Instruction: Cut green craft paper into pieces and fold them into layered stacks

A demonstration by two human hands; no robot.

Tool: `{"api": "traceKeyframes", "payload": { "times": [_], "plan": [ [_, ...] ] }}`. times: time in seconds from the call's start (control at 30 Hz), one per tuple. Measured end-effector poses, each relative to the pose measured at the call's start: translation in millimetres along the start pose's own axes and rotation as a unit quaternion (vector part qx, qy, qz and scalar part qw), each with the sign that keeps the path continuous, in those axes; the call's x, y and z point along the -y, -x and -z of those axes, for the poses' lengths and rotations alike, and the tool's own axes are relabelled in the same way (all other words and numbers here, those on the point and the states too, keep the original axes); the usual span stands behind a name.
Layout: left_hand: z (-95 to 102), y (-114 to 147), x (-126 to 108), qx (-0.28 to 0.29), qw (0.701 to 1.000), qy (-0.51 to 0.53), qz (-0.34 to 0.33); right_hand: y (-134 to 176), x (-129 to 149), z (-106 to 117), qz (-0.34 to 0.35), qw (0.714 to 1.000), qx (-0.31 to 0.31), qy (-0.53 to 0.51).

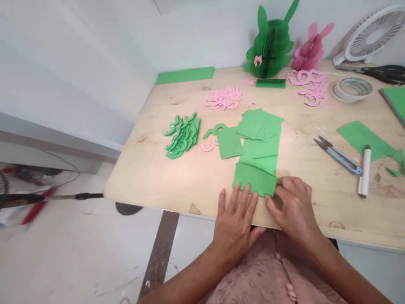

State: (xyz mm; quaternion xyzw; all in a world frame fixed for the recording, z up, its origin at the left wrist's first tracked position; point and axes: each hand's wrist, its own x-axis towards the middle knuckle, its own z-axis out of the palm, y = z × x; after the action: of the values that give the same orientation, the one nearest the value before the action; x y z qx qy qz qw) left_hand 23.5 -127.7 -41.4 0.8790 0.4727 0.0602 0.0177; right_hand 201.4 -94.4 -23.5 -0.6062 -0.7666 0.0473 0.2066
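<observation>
A sheet of green paper (pixel 255 180), folded over, lies near the table's front edge. My left hand (pixel 234 219) is flat, its fingers spread and their tips on the fold's near edge. At the right end of the fold, my right hand (pixel 292 202) has its thumb and curled fingers closed on the paper's corner. Beyond the fold the strip's far part (pixel 264 154) stretches away under several loose green pieces (pixel 253 124). One more green piece (pixel 228 143) lies to the left, over a curved green cutout (pixel 209 133) and a pink cutout (pixel 208 146).
A pile of green cutouts (pixel 183 137) and pink cutouts (pixel 224 98) lie left and behind. To the right are thread snips (pixel 343 159), a white marker (pixel 365 173), tape rolls (pixel 352 88) and black scissors (pixel 386 72). Paper rabbits (pixel 270 48) and a fan (pixel 375 36) stand by the wall.
</observation>
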Motion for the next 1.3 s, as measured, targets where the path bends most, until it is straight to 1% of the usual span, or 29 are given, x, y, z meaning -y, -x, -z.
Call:
{"api": "traceKeyframes", "payload": {
  "times": [0.23,0.37,0.57,0.63,0.7,0.77,0.8,0.9,1.03,1.17,1.3],
  "plan": [
    [-1.2,-1.6,0.0,-0.014,1.000,-0.009,-0.003,-2.1,1.9,5.8,0.003,1.000,0.028,0.003],
    [-0.4,-1.4,0.5,-0.013,1.000,-0.014,-0.004,-3.3,1.4,8.3,0.007,0.999,0.039,0.002],
    [1.4,-1.3,0.9,-0.006,1.000,-0.022,-0.008,-3.2,-10.4,13.5,-0.003,0.999,0.039,-0.012],
    [1.7,-1.5,0.9,-0.004,1.000,-0.019,-0.007,-5.7,-15.9,17.4,-0.008,1.000,0.023,-0.005],
    [2.0,-1.8,0.9,-0.003,1.000,-0.017,-0.007,-11.3,-19.1,21.3,-0.004,1.000,-0.012,0.005],
    [2.1,-2.1,0.8,-0.006,1.000,-0.017,-0.007,-20.2,-19.0,23.9,0.016,0.999,-0.041,0.009],
    [2.0,-2.2,0.8,-0.008,1.000,-0.017,-0.007,-25.6,-17.7,24.2,0.032,0.998,-0.046,0.009],
    [1.3,-2.4,0.7,-0.016,1.000,-0.018,-0.006,-42.5,-11.6,21.0,0.075,0.997,-0.014,0.014],
    [1.8,-2.5,1.2,-0.019,0.999,-0.024,-0.009,-59.0,-4.9,11.3,0.094,0.995,0.034,0.030],
    [3.7,-2.2,2.0,-0.009,1.000,-0.025,-0.010,-65.5,-1.9,2.9,0.103,0.993,0.045,0.047],
    [3.9,-1.9,2.4,-0.012,1.000,-0.024,-0.008,-65.8,-0.6,-3.0,0.111,0.991,0.046,0.050]
  ]
}}
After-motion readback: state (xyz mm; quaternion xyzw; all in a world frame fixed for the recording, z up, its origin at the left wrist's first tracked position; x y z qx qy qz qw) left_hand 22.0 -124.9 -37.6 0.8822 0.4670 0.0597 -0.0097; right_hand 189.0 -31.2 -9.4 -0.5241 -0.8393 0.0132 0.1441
